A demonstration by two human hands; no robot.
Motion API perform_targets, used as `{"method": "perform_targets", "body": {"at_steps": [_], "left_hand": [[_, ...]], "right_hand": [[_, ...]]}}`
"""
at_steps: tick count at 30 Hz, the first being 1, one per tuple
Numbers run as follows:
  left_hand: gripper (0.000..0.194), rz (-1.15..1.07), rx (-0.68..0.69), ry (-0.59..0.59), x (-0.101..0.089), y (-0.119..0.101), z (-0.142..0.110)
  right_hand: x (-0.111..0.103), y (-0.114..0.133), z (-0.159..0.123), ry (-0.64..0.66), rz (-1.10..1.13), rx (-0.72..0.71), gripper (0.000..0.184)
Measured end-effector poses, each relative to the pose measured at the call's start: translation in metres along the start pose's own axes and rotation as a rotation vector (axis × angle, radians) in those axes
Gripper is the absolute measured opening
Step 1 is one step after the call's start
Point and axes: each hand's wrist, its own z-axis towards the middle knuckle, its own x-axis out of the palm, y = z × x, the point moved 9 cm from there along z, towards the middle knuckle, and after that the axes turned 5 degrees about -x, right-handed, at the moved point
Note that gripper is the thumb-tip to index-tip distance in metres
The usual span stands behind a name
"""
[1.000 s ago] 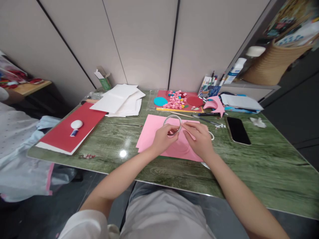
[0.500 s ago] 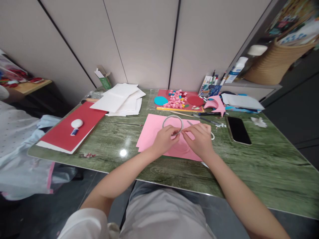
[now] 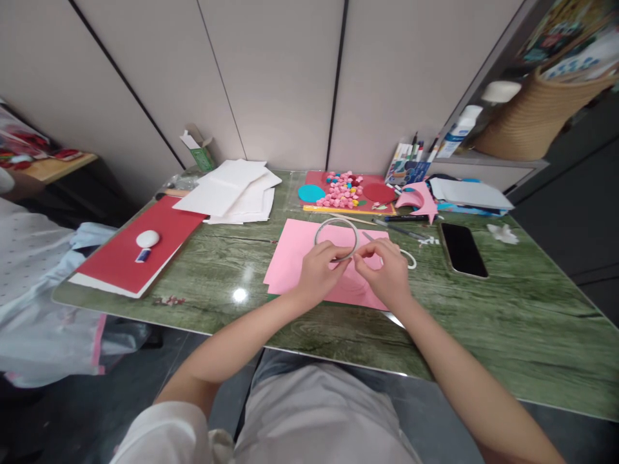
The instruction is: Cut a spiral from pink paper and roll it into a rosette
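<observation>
My left hand (image 3: 320,267) is closed on a thin roll of tape (image 3: 336,220), held up on its edge above pink paper sheets (image 3: 290,254). Close beside it, my right hand (image 3: 384,270) is closed in a pinch, thumb and forefinger meeting at the roll's right edge. The tape's end is too small to make out. Under my right hand lies a pair of scissors, partly hidden, with a white handle (image 3: 411,259) showing on the right.
Behind the paper are pink paper pieces (image 3: 342,190) and a red circle (image 3: 379,193). White sheets (image 3: 220,193) and red paper (image 3: 140,251) lie left; a phone (image 3: 463,250) lies right. Another person's clothing (image 3: 43,303) shows at the left edge.
The roll of tape has turned slightly and shows a wider opening. My right hand has shifted slightly, its fingertips staying by the roll's edge.
</observation>
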Motion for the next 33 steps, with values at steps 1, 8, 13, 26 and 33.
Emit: {"method": "perform_targets", "body": {"at_steps": [1,8,13,26,33], "left_hand": [[0.017,-0.019,0.003,-0.015,-0.0019,-0.0022,-0.0006],[0.014,-0.14,-0.001,-0.076,-0.0094,-0.0092,-0.003],[0.016,-0.181,-0.039,-0.061,-0.0089,-0.0091,-0.0038],[0.014,-0.252,-0.056,-0.116,-0.0092,-0.0029,-0.0034],[0.012,-0.279,-0.063,-0.122,-0.0097,-0.0022,-0.0037]], "right_hand": [[-0.0012,0.0014,-0.0002,-0.009,0.013,0.007,0.006],[-0.0058,0.0087,-0.0038,-0.112,0.018,0.006,0.009],[-0.0071,0.0103,-0.0054,-0.139,0.015,0.016,0.009],[-0.009,0.0092,-0.0062,-0.21,0.04,-0.017,0.008],[-0.0106,0.0088,-0.0074,-0.24,0.052,-0.033,0.008]]}}
